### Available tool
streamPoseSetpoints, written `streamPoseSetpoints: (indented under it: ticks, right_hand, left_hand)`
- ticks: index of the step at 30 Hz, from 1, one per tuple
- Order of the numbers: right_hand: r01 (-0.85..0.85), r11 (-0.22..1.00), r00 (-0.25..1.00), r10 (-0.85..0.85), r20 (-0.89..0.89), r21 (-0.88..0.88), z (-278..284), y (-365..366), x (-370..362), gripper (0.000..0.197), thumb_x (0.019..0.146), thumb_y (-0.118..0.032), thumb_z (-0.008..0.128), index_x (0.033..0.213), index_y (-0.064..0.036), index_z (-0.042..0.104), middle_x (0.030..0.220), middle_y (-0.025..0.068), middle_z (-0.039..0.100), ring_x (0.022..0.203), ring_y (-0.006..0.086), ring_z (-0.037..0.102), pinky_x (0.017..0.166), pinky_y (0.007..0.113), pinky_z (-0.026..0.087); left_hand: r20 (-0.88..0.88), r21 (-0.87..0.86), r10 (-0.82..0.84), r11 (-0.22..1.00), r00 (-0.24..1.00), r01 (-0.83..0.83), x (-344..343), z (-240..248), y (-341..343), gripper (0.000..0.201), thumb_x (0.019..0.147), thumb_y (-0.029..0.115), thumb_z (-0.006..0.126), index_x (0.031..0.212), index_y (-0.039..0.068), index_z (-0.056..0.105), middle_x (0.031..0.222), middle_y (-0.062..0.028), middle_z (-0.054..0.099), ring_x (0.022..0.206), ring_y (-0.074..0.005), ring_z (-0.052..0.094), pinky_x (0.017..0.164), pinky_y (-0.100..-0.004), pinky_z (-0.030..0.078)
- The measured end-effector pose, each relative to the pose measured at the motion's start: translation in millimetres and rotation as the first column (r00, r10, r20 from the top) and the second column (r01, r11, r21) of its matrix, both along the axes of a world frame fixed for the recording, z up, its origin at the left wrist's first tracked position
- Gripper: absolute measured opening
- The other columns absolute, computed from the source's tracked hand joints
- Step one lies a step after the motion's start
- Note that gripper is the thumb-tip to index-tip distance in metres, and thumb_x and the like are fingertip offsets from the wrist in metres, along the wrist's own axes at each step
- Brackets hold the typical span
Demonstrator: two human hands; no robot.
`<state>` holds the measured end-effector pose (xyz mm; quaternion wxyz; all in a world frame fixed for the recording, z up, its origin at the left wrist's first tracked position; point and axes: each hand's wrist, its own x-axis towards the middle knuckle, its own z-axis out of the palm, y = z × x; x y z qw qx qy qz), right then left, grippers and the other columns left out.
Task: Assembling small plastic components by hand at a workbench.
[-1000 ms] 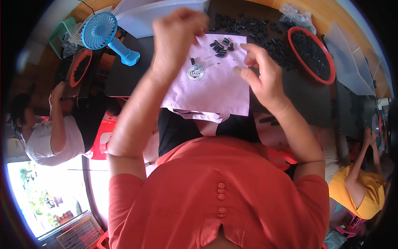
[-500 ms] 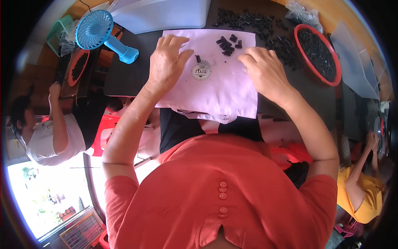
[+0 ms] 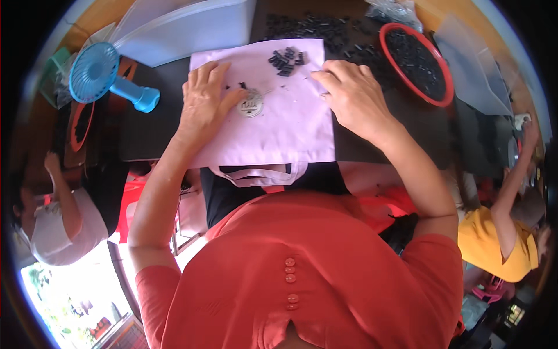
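A pale pink cloth bag [image 3: 285,136] with a round printed emblem lies flat on the dark table, its handle [image 3: 256,174] hanging over the near edge. My left hand [image 3: 203,102] rests on the cloth's left part, fingers stretched and thumb apart. Just beyond that thumb lies one small black plastic piece [image 3: 243,85]. Several similar black pieces form a small pile [image 3: 285,63] on the far right part of the cloth. At the cloth's right edge is my right hand [image 3: 354,96], its fingers loosely bent and the thumb apart, with nothing visible in it.
Loose black pieces [image 3: 308,26] spread over the table's far side. A red-rimmed basin [image 3: 446,87] full of them stands at right, beside a clear bin [image 3: 476,75]. A translucent box [image 3: 186,32] and a blue fan [image 3: 96,72] are at left. Two people sit at either side.
The view has shifted, so the table things appear further left. More of the bag's handle shows at the near edge. Both my hands stay by the cloth; the person at right has raised an arm.
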<state>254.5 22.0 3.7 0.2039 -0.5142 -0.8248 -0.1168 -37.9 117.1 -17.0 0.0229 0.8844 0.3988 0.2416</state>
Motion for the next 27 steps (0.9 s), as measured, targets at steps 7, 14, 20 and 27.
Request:
streamPoseSetpoints:
  ticks: [7,14,20,27]
  right_hand:
    - [0.477,0.879,0.872,-0.471,0.135,-0.012,9,-36,71,0.019,0.08,-0.004,0.065,0.097,-0.001,0.059,0.081,0.0166,0.066,0.07,0.0359,0.068,0.062,0.046,0.054]
    - [0.497,0.866,0.862,-0.487,0.14,-0.05,6,-13,66,0.012,0.081,-0.004,0.061,0.092,0.0006,0.058,0.078,0.0173,0.065,0.067,0.0359,0.067,0.059,0.046,0.053]
    - [0.438,0.897,0.889,-0.423,0.173,-0.056,1,14,63,0.013,0.081,-0.001,0.055,0.093,0.0018,0.06,0.079,0.018,0.066,0.07,0.0359,0.068,0.061,0.047,0.053]
    - [0.421,0.907,0.898,-0.415,0.144,-0.012,7,29,56,0.012,0.081,-0.001,0.056,0.092,0.0002,0.062,0.083,0.0169,0.067,0.074,0.0356,0.068,0.063,0.046,0.053]
  left_hand:
    - [-0.025,0.004,-0.009,1.0,1.0,0.009,1,0,2,0.063,0.089,0.045,0.065,0.135,0.004,0.051,0.135,-0.0174,0.049,0.125,-0.0353,0.043,0.102,-0.0461,0.034]
    - [-0.039,0.009,-0.001,1.0,0.999,0.002,1,1,2,0.065,0.089,0.047,0.064,0.135,0.004,0.052,0.135,-0.0166,0.049,0.124,-0.0353,0.043,0.102,-0.0457,0.034]
    - [0.004,-0.004,-0.01,1.0,1.0,0.01,-1,2,2,0.063,0.089,0.048,0.064,0.132,0.003,0.055,0.133,-0.0167,0.052,0.124,-0.036,0.044,0.102,-0.0466,0.035]
    - [0.14,-0.004,-0.026,1.0,0.99,0.026,-5,19,-11,0.055,0.085,0.039,0.069,0.124,0.0,0.06,0.123,-0.0176,0.058,0.116,-0.0364,0.05,0.1,-0.0457,0.04]
